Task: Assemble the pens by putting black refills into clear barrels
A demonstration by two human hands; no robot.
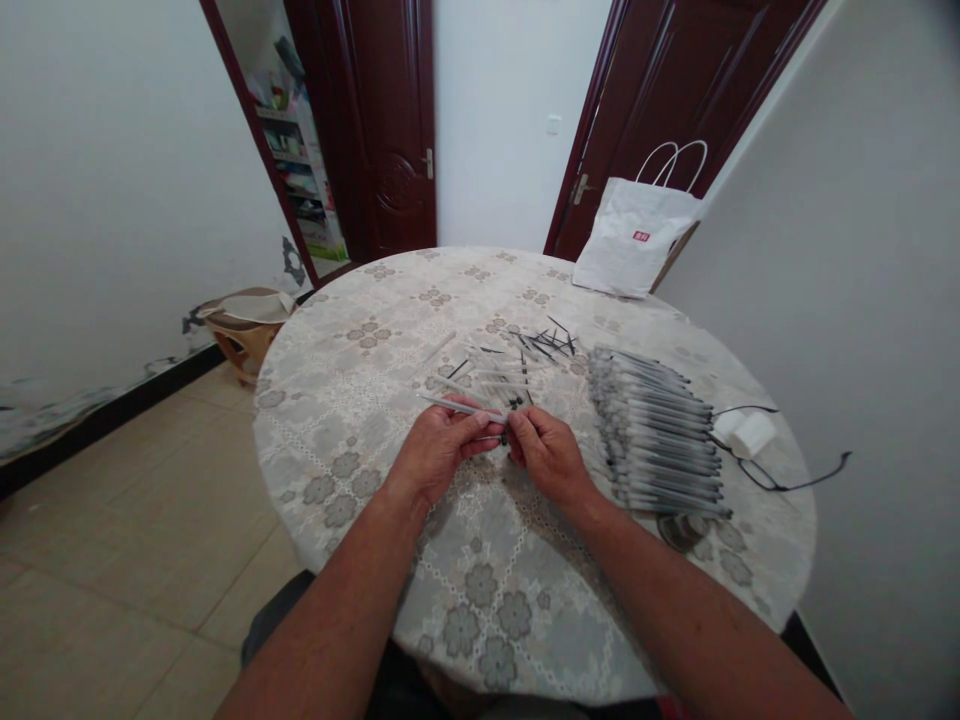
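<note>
Fingers of my left hand pinch a pale pen barrel that runs out toward ten o'clock, so that grip is clamped on the barrel. My right hand meets it at three o'clock, its fingertips closed together on a small dark part at the barrel's near end; I cannot make out whether it is a tip or a refill end. Both hands hover low over the middle of the round tabletop.

I judge the step in hand to be fitting that dark part into the barrel, one pen among many. The next move, as I read it, calls for lining the two pieces up end to end and pressing or twisting them home without bending the thin part.

Just past the hands at twelve o'clock lies a loose scatter of translucent tubes, slim, straight and smooth. Farther out toward one o'clock sits a small heap of thin black refills, needle-like. At three o'clock a neat row of finished pens lies side by side, grey and glossy. The cloth is pale with a flower pattern, matte and soft-looking. At the far edge, one o'clock, stands a white paper bag with cord handles.
</note>
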